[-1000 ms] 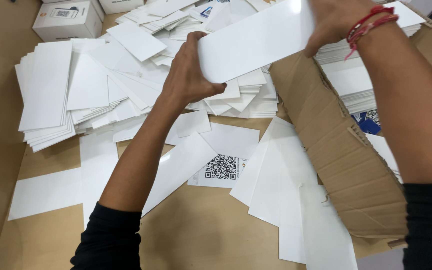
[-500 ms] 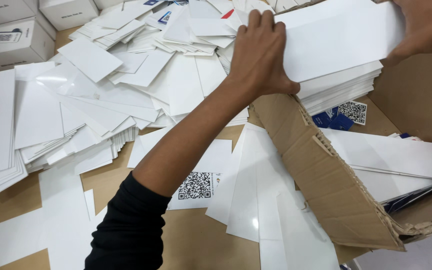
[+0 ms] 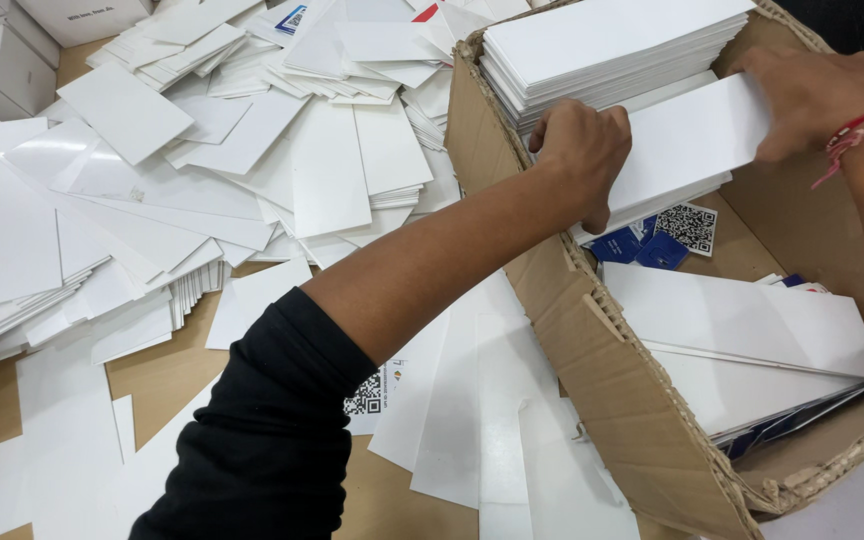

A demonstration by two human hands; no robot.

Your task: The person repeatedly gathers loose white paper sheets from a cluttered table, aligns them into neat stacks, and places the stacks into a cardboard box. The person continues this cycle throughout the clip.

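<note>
Inside the cardboard box (image 3: 562, 330), against its far wall: a slim stack of white cards (image 3: 687, 150), plain, oblong, square-edged. Held at both short ends, left hand (image 3: 580, 150) curled over one, right hand (image 3: 812, 100) pinching the other. Probably light and fairly stiff together, yet smooth-faced, apt to slide apart; best clamped end to end.

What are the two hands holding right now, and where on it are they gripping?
Both hold one stack of white cards inside the cardboard box: the left hand grips its left end, the right hand its right end.
</note>
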